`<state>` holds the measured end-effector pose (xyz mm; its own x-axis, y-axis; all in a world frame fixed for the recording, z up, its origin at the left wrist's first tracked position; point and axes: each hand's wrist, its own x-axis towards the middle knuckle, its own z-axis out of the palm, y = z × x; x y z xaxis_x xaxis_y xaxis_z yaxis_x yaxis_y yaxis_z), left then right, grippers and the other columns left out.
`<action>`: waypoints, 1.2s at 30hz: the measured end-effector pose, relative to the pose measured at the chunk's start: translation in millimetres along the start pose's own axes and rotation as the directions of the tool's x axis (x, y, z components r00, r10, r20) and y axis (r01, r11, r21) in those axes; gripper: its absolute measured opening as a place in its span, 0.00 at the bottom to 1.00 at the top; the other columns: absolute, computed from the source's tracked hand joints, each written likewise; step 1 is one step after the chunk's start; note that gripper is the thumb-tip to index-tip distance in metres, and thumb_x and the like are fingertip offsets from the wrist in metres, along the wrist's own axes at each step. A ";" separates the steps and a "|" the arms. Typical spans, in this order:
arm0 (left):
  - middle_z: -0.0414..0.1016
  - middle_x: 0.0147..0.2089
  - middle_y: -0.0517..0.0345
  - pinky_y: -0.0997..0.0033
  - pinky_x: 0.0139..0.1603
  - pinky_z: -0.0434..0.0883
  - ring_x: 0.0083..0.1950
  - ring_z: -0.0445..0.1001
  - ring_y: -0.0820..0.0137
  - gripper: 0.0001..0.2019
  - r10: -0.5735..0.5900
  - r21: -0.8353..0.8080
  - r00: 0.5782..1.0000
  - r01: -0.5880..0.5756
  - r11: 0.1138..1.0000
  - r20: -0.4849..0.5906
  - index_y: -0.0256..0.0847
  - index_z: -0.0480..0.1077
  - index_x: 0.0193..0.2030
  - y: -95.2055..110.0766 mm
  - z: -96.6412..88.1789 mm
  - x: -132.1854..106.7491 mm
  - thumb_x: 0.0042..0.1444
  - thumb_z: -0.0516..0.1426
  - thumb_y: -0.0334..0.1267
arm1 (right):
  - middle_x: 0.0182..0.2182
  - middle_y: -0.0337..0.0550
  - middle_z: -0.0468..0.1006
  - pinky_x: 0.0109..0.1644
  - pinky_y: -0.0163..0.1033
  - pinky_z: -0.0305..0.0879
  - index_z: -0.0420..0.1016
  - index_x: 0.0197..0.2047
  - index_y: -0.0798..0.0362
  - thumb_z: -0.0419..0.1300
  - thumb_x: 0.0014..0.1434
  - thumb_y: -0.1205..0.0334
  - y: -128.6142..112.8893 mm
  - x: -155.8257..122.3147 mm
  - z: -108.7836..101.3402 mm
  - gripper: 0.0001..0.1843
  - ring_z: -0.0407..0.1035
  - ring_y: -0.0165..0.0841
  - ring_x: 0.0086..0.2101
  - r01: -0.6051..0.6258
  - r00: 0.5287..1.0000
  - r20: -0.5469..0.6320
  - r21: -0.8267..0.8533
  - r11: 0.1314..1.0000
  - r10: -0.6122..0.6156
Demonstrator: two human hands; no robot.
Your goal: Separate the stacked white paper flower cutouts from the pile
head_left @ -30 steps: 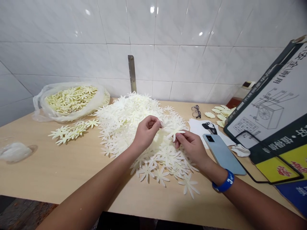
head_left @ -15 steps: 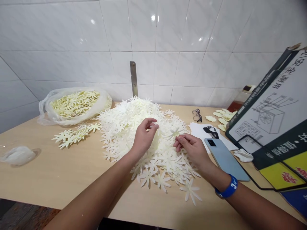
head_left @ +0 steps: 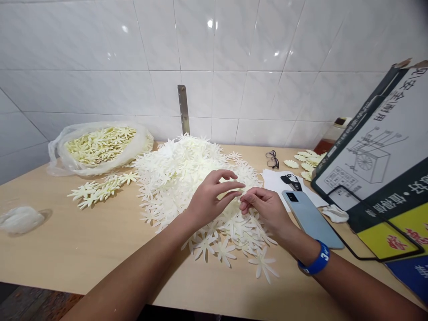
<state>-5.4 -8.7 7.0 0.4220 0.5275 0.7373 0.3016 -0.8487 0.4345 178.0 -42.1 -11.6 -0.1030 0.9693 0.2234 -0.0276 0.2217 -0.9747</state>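
Note:
A heap of white, flower-shaped cutouts (head_left: 174, 174) with thin petals spreads over the middle of the table. Above its front right part, my left hand (head_left: 214, 196) reaches with fingers apart and nothing visible between them. Its fingertips come close to my right hand (head_left: 264, 206), whose thumb and fingers are pinched together. What the pinch holds, if anything, does not show. A blue wristband (head_left: 314, 258) is on my right wrist. One loose white cutout (head_left: 262, 263) lies at the heap's front edge, below my right hand.
At left stand a clear plastic bag (head_left: 143, 138) of yellowish cutouts, a row of cutouts (head_left: 100, 189) and a white bundle (head_left: 22, 219). Glasses (head_left: 272, 159), a phone (head_left: 310, 218), leaf-shaped pieces (head_left: 306, 159) and a printed box (head_left: 374, 169) occupy the right.
My left hand has moved right and slightly down, its fingers opening out toward my right hand. The white cutout seen earlier at my right fingertips no longer shows there.

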 end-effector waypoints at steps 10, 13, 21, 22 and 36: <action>0.76 0.44 0.52 0.64 0.49 0.71 0.47 0.73 0.66 0.07 -0.020 -0.057 0.992 0.027 0.998 0.127 0.43 0.77 0.39 3.1 -3.7 3.2 0.61 0.57 0.36 | 0.26 0.42 0.77 0.33 0.38 0.71 0.77 0.34 0.53 0.57 0.64 0.53 -1.3 0.4 -3.9 0.15 0.72 0.32 0.26 0.151 0.970 0.204 -0.091 0.984 -0.130; 0.77 0.42 0.53 0.64 0.48 0.70 0.46 0.74 0.66 0.06 -0.035 -0.075 0.989 0.046 0.996 0.142 0.43 0.78 0.37 2.9 -3.0 3.0 0.60 0.58 0.36 | 0.24 0.41 0.76 0.29 0.37 0.70 0.77 0.30 0.53 0.59 0.62 0.52 -0.4 0.5 -3.1 0.15 0.71 0.31 0.24 0.116 0.984 0.144 -0.090 0.989 -0.102; 0.78 0.36 0.54 0.68 0.43 0.72 0.39 0.76 0.68 0.05 -0.292 -0.384 0.940 0.338 0.859 0.176 0.42 0.79 0.31 6.3 1.7 4.3 0.55 0.61 0.36 | 0.24 0.42 0.75 0.26 0.37 0.69 0.76 0.28 0.54 0.61 0.60 0.49 0.4 0.4 -5.5 0.18 0.69 0.30 0.22 0.054 0.987 0.151 0.009 0.998 -0.055; 0.78 0.36 0.54 0.69 0.42 0.71 0.39 0.76 0.68 0.05 -0.320 -0.404 0.928 0.371 0.836 0.190 0.42 0.79 0.30 7.2 1.9 4.8 0.55 0.62 0.36 | 0.24 0.42 0.75 0.27 0.37 0.69 0.76 0.28 0.54 0.61 0.61 0.49 0.0 0.2 -5.6 0.18 0.69 0.30 0.22 0.061 0.985 0.161 0.008 0.998 -0.061; 0.63 0.23 0.67 0.70 0.41 0.72 0.28 0.65 0.77 0.11 -0.785 -0.724 0.620 0.535 0.436 -0.015 0.39 0.68 0.34 -14.2 -7.0 11.9 0.48 0.63 0.40 | 0.27 0.39 0.72 0.32 0.36 0.65 0.74 0.30 0.52 0.58 0.63 0.56 7.1 7.9 -14.5 0.12 0.66 0.29 0.26 0.144 0.981 -0.138 0.027 0.989 -0.140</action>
<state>-10.7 9.3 13.3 0.0124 0.9923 0.1235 -0.2623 -0.1159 0.9580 191.5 -31.3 -16.8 0.0397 0.9342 0.3545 -0.0688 0.3565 -0.9318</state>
